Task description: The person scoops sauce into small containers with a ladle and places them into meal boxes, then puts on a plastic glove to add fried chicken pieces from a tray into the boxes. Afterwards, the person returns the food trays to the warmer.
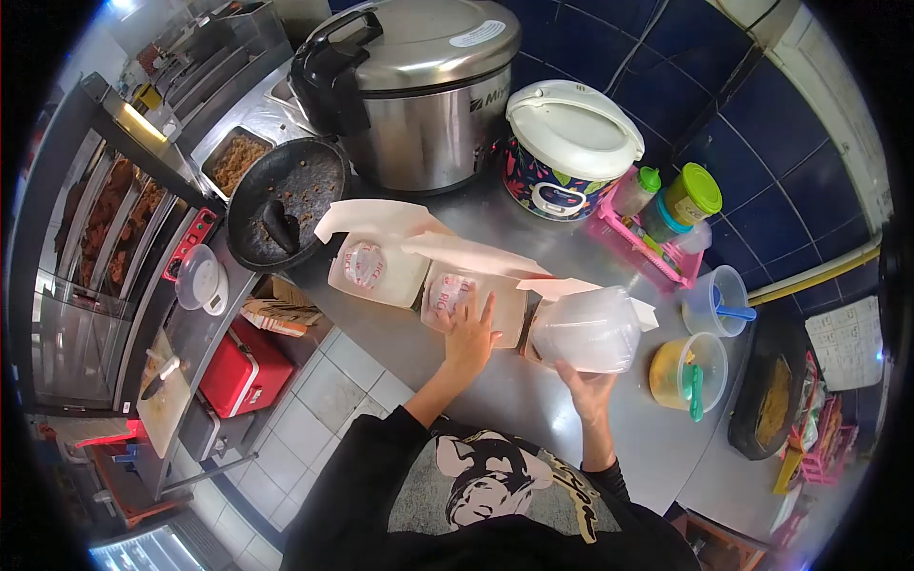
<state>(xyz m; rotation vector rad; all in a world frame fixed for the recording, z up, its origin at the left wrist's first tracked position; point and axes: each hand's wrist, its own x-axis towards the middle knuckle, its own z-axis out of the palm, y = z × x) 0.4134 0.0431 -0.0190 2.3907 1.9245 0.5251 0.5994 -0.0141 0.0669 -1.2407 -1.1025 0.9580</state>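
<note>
Three open paper food boxes stand in a row on the steel counter. A round packet printed "RICE" (pixel 364 265) lies in the left box (pixel 392 285). My left hand (pixel 467 341) reaches into the middle box (pixel 505 309), its fingers spread and touching a second wrapped rice packet (pixel 451 294). At the right box (pixel 536 344), my right hand (pixel 586 392) grips the near edge of a translucent white plastic container (pixel 590 330), tilted over that box. The container covers most of the right box, so its contents are hidden.
Behind the boxes stand a big steel rice cooker (pixel 424 114) and a patterned pot with white lid (pixel 571 152). A black stone mortar (pixel 286 209) sits left. Rightward are a pink basket (pixel 657 257) and two plastic tubs, one holding yellow food (pixel 671 371). A kitchen scale (pixel 202 281) stands far left.
</note>
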